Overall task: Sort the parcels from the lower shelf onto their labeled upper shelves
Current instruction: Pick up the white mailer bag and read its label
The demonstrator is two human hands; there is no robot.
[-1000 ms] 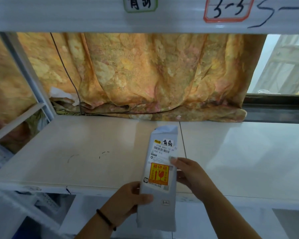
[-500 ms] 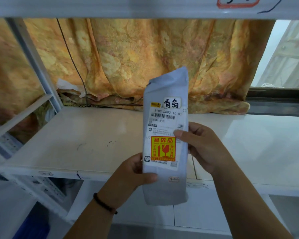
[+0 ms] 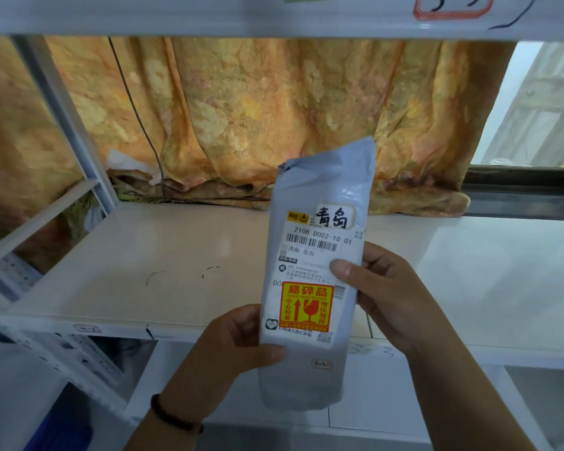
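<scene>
Both hands (image 3: 232, 346) (image 3: 388, 297) grip one upright grey parcel (image 3: 310, 369) — orange fragile sticker (image 3: 306, 307), barcode label.

An orange-gold patterned curtain (image 3: 274, 118) hangs behind white shelving, its hem bunched along the back edge of a pale shelf board (image 3: 144, 255). A grey upright (image 3: 62, 118) stands left. Daylight enters through a window (image 3: 534, 109) at right.

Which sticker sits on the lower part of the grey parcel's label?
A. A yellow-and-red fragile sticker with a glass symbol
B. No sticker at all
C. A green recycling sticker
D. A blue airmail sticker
A: the parcel, held upright by the left hand and right hand, bears a yellow-and-red sticker with a broken-glass symbol and arrow.
</scene>
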